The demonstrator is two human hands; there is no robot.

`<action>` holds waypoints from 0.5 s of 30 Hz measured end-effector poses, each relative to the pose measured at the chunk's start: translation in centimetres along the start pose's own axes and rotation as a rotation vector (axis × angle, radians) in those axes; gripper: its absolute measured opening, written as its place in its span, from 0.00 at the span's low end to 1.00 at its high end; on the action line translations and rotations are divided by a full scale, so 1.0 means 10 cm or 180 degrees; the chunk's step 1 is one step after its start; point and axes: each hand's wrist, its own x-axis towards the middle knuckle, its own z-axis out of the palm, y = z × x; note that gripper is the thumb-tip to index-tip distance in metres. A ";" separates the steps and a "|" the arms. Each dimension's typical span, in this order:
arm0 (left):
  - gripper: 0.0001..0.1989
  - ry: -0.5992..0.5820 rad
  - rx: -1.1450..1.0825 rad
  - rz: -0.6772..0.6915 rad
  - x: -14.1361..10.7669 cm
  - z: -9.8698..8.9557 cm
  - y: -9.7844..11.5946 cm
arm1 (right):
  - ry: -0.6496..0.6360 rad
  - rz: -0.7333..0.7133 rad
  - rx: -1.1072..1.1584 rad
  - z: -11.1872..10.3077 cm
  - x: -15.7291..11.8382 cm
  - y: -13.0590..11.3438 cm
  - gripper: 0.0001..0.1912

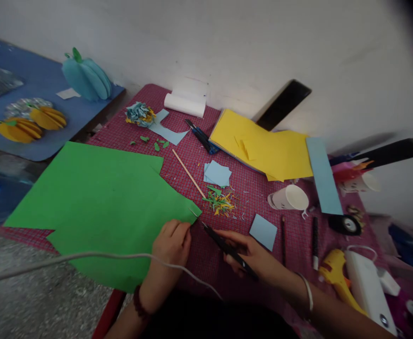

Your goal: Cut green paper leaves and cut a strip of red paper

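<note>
My left hand is closed on the near right edge of a large green paper sheet, close to its narrow corner. In my right hand are scissors with black handles, their thin metal blades at that same corner. One blade shows above the green paper. Just beyond the corner lies a small heap of green, yellow and blue paper scraps. Square light-blue paper pieces are stacked behind the heap, and a single blue square rests to the right of my right hand.
A white cable crosses in front of my left wrist. A wooden stick, a utility knife, yellow sheets and a paper cup lie or stand behind. At right is a yellow glue gun; paper pumpkins stand left.
</note>
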 end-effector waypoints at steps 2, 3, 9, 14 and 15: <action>0.06 0.0019 -0.0006 0.0009 0.00 0.00 0.00 | -0.0007 -0.0033 0.0013 0.02 0.00 -0.01 0.32; 0.06 0.0042 -0.0015 0.0023 0.00 0.00 0.00 | -0.0004 -0.0046 0.0028 0.03 0.00 -0.01 0.31; 0.06 0.0080 -0.0034 0.0060 0.01 0.00 0.00 | 0.0068 0.0011 0.0048 0.06 0.00 -0.04 0.31; 0.07 0.0092 -0.0043 0.0054 0.01 0.00 0.00 | 0.0099 0.0034 0.0047 0.06 0.00 -0.06 0.32; 0.07 0.0089 -0.0047 0.0048 0.00 0.00 0.00 | 0.0109 0.0035 0.0034 0.07 0.00 -0.06 0.32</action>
